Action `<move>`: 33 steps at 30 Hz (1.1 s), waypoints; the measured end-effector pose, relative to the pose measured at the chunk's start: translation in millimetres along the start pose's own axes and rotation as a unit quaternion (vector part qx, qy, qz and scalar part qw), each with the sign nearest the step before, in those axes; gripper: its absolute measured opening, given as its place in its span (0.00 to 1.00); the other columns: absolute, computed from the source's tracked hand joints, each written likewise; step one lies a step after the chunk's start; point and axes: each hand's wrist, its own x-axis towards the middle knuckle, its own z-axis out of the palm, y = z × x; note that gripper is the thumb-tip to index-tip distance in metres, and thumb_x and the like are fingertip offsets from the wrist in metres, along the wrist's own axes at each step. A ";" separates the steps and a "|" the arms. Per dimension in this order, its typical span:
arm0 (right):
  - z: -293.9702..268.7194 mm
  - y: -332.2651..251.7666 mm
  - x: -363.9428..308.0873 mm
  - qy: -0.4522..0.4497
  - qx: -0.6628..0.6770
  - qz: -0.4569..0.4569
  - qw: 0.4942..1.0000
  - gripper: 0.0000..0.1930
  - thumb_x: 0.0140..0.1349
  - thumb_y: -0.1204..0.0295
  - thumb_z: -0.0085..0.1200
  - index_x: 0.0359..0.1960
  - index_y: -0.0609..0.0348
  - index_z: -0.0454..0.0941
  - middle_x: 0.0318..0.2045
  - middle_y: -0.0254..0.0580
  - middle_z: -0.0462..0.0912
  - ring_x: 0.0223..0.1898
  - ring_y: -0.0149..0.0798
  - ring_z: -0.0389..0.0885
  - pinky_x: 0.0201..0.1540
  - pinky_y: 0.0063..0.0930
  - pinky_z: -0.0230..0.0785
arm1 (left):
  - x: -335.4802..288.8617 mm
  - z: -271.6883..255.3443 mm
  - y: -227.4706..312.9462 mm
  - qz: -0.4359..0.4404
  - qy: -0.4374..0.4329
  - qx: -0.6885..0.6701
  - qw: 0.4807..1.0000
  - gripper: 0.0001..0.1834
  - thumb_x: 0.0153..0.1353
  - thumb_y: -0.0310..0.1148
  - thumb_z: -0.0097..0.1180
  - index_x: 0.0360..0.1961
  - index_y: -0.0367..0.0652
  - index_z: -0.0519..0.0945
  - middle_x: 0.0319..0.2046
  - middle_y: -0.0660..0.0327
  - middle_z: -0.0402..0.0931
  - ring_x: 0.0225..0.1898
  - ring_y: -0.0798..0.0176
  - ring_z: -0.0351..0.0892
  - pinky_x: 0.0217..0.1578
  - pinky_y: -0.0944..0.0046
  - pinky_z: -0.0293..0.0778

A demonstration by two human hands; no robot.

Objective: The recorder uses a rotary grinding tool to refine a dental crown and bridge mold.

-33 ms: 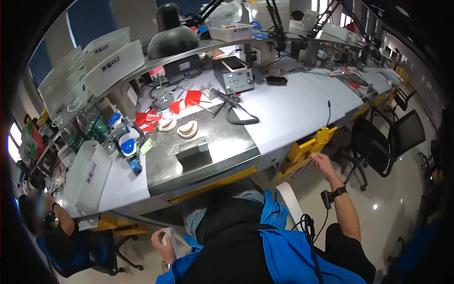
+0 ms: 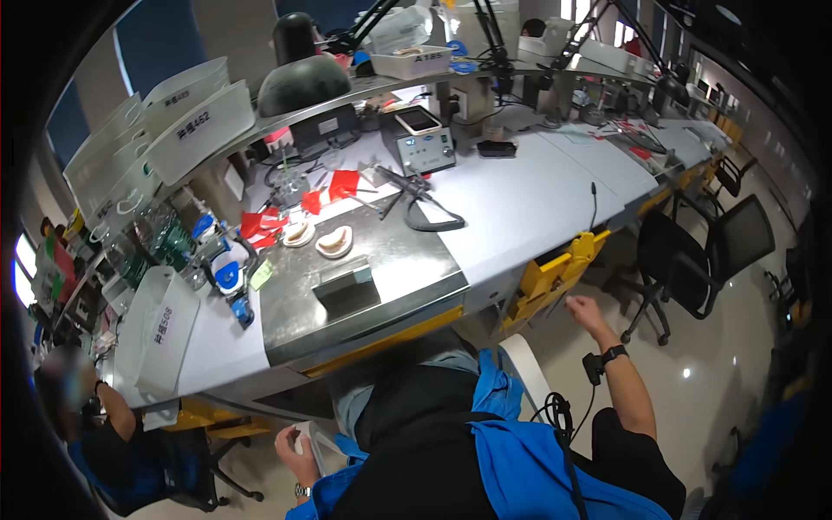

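My left hand [image 2: 296,455] is curled round the front of a white chair armrest [image 2: 317,436] beside my hip. Out to the right, my right hand [image 2: 587,314] hangs with its fingers closed, just beside an open yellow drawer [image 2: 555,276]. A thin dark line shows near those fingertips; whether they pinch anything I cannot make out. On the metal bench plate [image 2: 407,273] lie two pale dental casts, one nearer [image 2: 334,243] and one farther left [image 2: 299,234]. A blue and white articulator [image 2: 228,269] stands to their left.
A grey control box [image 2: 425,149] carries a phone [image 2: 418,120]. White bins, one on the bench [image 2: 158,334], one on the shelf [image 2: 198,130], stand left. A black lamp [image 2: 303,82] overhangs the shelf. Another person [image 2: 130,451] sits at left; a black chair [image 2: 685,256] stands right.
The view has shifted slightly, so the bench sits a little farther left. My right hand has come down a little from the yellow drawer's edge. My left hand stays at the armrest.
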 end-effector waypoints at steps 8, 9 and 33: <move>69.7 243.5 -155.7 -0.461 -0.509 0.184 0.703 0.24 0.56 0.49 0.60 0.47 0.51 0.87 0.50 0.51 0.85 0.52 0.53 0.84 0.53 0.53 0.75 | 0.2 -0.7 -10.8 -0.006 -0.023 0.050 0.998 0.16 0.56 0.26 0.56 0.47 0.37 0.76 0.44 0.52 0.72 0.47 0.51 0.74 0.52 0.54 0.69; 94.7 235.2 -158.2 -0.447 -0.484 0.161 0.735 0.24 0.56 0.49 0.60 0.47 0.51 0.87 0.50 0.51 0.85 0.52 0.53 0.84 0.53 0.53 0.75 | -0.2 0.3 -10.9 -0.016 -0.019 0.028 0.999 0.16 0.56 0.26 0.56 0.46 0.37 0.76 0.43 0.52 0.72 0.47 0.50 0.74 0.52 0.54 0.69; 184.4 163.6 -130.6 -0.327 -0.386 0.130 0.853 0.24 0.55 0.49 0.60 0.47 0.50 0.87 0.49 0.51 0.85 0.51 0.54 0.84 0.52 0.53 0.76 | 1.3 -3.1 0.4 -0.039 -0.030 -0.055 0.997 0.10 0.57 0.22 0.57 0.42 0.36 0.77 0.43 0.54 0.74 0.45 0.57 0.78 0.49 0.60 0.75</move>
